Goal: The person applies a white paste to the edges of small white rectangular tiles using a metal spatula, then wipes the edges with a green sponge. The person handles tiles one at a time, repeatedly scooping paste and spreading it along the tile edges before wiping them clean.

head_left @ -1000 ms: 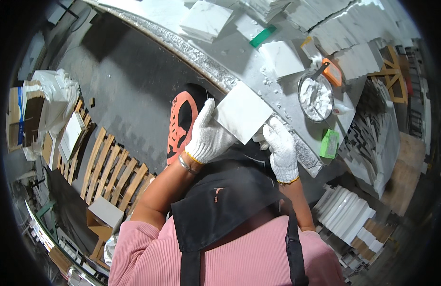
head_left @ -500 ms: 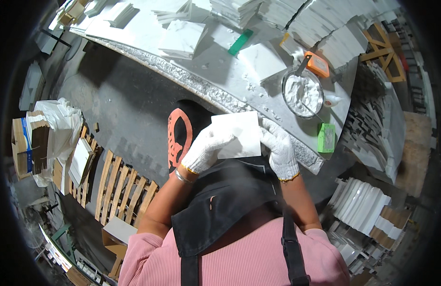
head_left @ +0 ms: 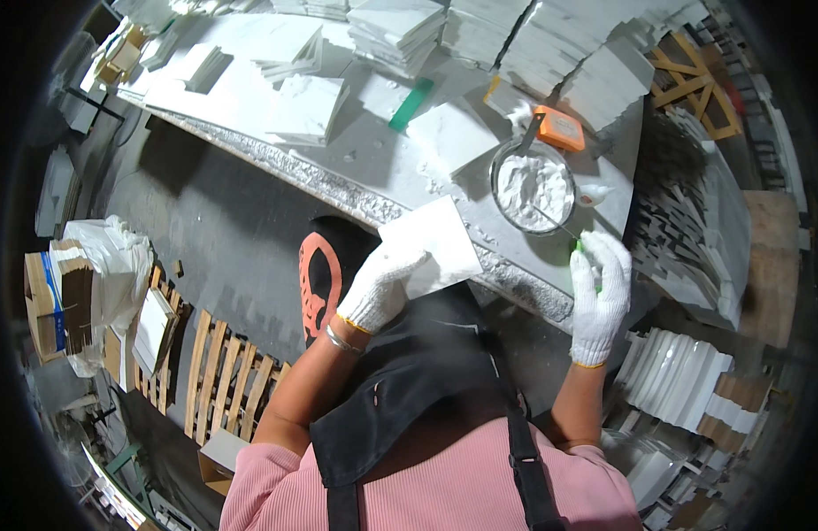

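Note:
My left hand (head_left: pixel 380 288), in a white knit glove, grips a square white tile (head_left: pixel 433 248) by its left side, thumb across the face. The tile is held tilted above my lap, beside the edge of the worktable (head_left: pixel 338 193). My right hand (head_left: pixel 601 296), gloved the same way, is at the table's right front edge. Its thumb and fingers are around a green block (head_left: pixel 575 257), mostly hidden by the glove. Just beyond that hand stands a clear round bowl (head_left: pixel 533 188) of white powder or paste, with a thin tool in it.
An orange block (head_left: pixel 559 129) lies behind the bowl, and a green strip (head_left: pixel 411 104) farther left. Stacked white marble-look tiles (head_left: pixel 307 111) cover much of the table. Wooden pallets (head_left: pixel 227 372) lie on the floor at left; bundled white pieces (head_left: pixel 674 376) stand at right.
My right hand has let go of the tile and moved right to the green block. The left hand keeps the tile, which is now tilted. The whole view has shifted slightly.

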### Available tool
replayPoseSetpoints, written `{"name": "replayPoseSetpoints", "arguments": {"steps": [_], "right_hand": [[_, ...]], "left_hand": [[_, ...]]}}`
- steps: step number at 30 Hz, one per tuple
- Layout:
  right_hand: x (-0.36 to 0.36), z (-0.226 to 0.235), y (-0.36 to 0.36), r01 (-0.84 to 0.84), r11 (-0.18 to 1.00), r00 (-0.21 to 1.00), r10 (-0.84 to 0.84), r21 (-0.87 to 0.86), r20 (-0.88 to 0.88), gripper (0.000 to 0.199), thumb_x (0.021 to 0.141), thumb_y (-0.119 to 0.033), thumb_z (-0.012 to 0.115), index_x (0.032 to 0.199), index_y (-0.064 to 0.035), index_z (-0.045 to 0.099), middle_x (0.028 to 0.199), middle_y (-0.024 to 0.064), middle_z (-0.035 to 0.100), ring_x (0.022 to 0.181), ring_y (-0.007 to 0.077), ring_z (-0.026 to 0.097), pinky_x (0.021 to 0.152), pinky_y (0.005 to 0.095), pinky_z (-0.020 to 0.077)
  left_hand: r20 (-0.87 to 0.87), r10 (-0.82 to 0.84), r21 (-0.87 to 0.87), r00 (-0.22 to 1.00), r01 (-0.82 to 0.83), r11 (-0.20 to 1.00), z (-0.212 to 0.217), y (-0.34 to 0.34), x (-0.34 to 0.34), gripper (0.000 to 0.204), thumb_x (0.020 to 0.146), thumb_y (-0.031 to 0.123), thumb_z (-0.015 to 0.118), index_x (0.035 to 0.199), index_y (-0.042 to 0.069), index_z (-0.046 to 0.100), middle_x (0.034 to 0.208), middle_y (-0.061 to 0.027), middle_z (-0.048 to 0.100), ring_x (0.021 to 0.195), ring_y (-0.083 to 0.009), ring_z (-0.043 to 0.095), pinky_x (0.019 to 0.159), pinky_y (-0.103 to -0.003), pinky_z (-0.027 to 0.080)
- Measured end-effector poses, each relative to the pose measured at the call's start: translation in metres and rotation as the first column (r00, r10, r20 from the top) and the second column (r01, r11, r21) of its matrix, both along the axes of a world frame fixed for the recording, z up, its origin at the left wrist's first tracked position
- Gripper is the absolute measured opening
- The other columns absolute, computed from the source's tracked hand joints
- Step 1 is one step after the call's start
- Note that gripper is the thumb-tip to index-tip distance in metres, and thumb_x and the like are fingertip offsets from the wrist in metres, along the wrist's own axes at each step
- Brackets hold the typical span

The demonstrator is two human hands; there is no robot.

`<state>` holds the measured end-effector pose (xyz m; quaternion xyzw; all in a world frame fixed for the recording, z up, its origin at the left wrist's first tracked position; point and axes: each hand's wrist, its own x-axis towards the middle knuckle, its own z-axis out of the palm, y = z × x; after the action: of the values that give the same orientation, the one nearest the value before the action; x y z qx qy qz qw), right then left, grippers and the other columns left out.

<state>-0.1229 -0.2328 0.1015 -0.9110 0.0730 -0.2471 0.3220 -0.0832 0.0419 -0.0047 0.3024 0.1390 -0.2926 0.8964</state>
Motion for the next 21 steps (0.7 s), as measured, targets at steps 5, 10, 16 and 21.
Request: {"name": "replayPoseSetpoints", "arguments": {"steps": [5,10,16,21], "right_hand": [[0.027,-0.014,-0.030,-0.018,0.905,0.980,-0.068,-0.426,-0.186,0.037,0.081,-0.025,0.082,0.113,-0.0106,0.073,0.130,0.0152,0.060,0.118,0.0341,0.057,0.100,0.0418,0.0473],[0.042,-0.034,-0.036,-0.058,0.906,0.960,-0.064,-0.420,-0.272,0.025,0.078,-0.025,0.082,0.100,-0.0143,0.076,0.125,0.0113,0.063,0.116,0.0328,0.058,0.098,0.0426,0.0484],[0.052,-0.035,-0.046,-0.113,0.923,0.973,0.028,-0.367,-0.230,0.013,0.082,-0.016,0.077,0.093,-0.0085,0.075,0.095,0.0073,0.069,0.091,0.0283,0.067,0.082,0.0374,0.0524],[0.051,-0.036,-0.059,-0.095,0.992,0.944,0.116,0.085,-0.308,0.018,0.090,-0.009,0.071,0.107,-0.0028,0.075,0.093,0.0072,0.073,0.078,0.0153,0.066,0.071,0.0286,0.0530]], "left_hand": [[0.026,-0.009,-0.011,1.000,0.010,1.000,0.004,-0.025,0.015,0.060,0.090,0.017,0.073,0.143,0.003,0.050,0.133,-0.0049,0.060,0.119,-0.0184,0.059,0.101,-0.035,0.049],[-0.002,-0.031,-0.011,1.000,0.031,0.999,0.010,-0.036,0.025,0.062,0.090,0.019,0.073,0.145,0.006,0.047,0.136,-0.0047,0.057,0.121,-0.0199,0.058,0.100,-0.038,0.051],[0.016,-0.018,-0.004,1.000,0.018,1.000,0.006,-0.053,0.039,0.045,0.091,0.016,0.070,0.131,0.003,0.054,0.111,-0.0031,0.063,0.097,-0.0180,0.063,0.088,-0.035,0.054],[0.076,-0.050,-0.141,0.996,0.060,0.988,-0.017,-0.061,0.049,0.034,0.092,0.014,0.069,0.121,0.004,0.057,0.094,0.0005,0.058,0.079,-0.0144,0.058,0.076,-0.032,0.053]]}}
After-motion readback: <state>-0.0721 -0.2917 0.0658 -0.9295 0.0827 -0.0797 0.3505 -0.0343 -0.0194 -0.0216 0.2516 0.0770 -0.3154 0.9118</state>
